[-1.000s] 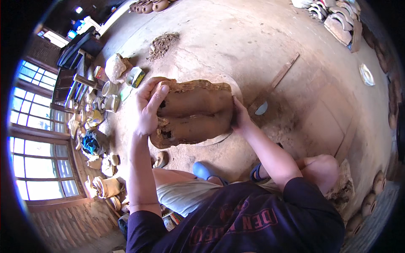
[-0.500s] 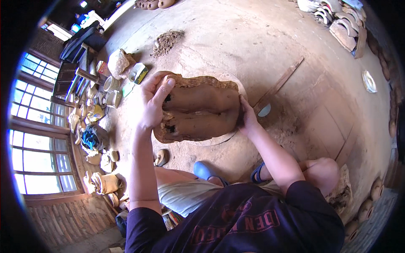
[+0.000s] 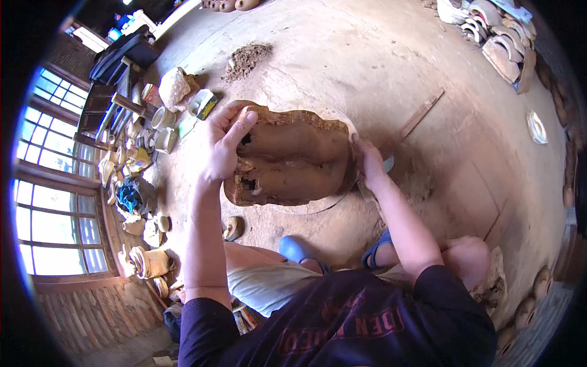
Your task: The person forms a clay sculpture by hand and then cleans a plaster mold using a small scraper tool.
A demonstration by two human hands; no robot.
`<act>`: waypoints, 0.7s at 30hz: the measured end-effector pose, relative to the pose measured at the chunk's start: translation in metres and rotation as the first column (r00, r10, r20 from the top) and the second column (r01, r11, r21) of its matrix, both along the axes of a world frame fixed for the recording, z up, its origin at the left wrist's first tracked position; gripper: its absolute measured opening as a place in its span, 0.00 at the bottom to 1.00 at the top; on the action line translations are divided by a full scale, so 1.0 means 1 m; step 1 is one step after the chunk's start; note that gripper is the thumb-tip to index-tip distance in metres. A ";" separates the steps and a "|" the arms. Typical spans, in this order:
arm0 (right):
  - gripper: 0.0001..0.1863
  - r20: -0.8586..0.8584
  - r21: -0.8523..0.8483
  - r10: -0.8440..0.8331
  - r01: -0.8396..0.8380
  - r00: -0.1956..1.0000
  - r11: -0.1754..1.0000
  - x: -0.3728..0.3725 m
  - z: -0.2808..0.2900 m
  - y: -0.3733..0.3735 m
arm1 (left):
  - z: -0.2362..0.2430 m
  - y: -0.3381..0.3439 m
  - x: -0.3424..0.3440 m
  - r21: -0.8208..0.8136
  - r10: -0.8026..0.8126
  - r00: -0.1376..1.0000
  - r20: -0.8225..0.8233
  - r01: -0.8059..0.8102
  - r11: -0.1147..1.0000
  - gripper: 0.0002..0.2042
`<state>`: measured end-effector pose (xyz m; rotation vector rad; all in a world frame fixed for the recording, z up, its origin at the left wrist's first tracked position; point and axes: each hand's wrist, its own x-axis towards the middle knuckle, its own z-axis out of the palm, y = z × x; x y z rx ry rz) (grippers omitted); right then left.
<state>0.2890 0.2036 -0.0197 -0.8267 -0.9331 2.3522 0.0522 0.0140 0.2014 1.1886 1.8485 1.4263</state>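
Both my hands hold a thick brown clay piece [image 3: 299, 153] above the floor. Two long rounded hollows run side by side along it, its edges are rough, and dark holes show at its left end. My left hand [image 3: 227, 144] grips that end, thumb on top, the other fingers partly hidden behind. At the right end my right hand [image 3: 368, 160] is closed round the edge, its fingertips mostly out of sight. Below the piece, a pale round disc [image 3: 333, 114] shows in part. A small whitish flat thing [image 3: 388, 164] lies beside my right wrist.
A wooden strip [image 3: 423, 113] lies on the floor to the right. Crumbled clay [image 3: 246, 61] is heaped beyond. Pots, a pale rock [image 3: 175, 88] and a white-and-yellow container [image 3: 202, 104] line the left side below windows. Curved pieces [image 3: 504, 46] are stacked far right.
The clay piece and my right hand have shifted slightly right. My left hand keeps its grip. The whole view has moved a little.
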 end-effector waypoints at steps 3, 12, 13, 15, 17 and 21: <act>0.31 0.065 0.679 -0.244 0.136 0.968 0.722 -0.027 0.043 0.025 | 0.003 -0.001 -0.002 -0.002 0.006 1.000 -0.013 -0.006 1.000 0.17; 0.50 0.391 0.769 0.446 -0.552 0.805 0.322 -0.114 0.121 0.031 | -0.007 0.004 -0.026 -0.022 -0.031 0.999 0.043 0.032 0.999 0.22; 0.49 0.373 0.797 0.405 -0.512 0.834 0.321 -0.116 0.117 0.032 | -0.006 -0.005 -0.037 0.007 -0.151 0.987 0.058 0.151 0.989 0.29; 0.50 0.360 0.822 0.377 -0.482 0.853 0.305 -0.119 0.113 0.033 | -0.050 -0.026 -0.059 0.136 -0.077 0.979 0.190 0.051 0.989 0.33; 0.49 0.322 0.839 0.324 -0.426 0.890 0.337 -0.120 0.110 0.030 | -0.098 -0.054 -0.055 0.375 -0.236 0.738 0.633 -0.026 0.926 0.46; 0.46 0.321 0.829 0.279 -0.411 0.905 0.379 -0.136 0.100 0.024 | -0.169 -0.072 -0.008 0.515 -0.126 0.709 0.694 -0.367 0.774 0.52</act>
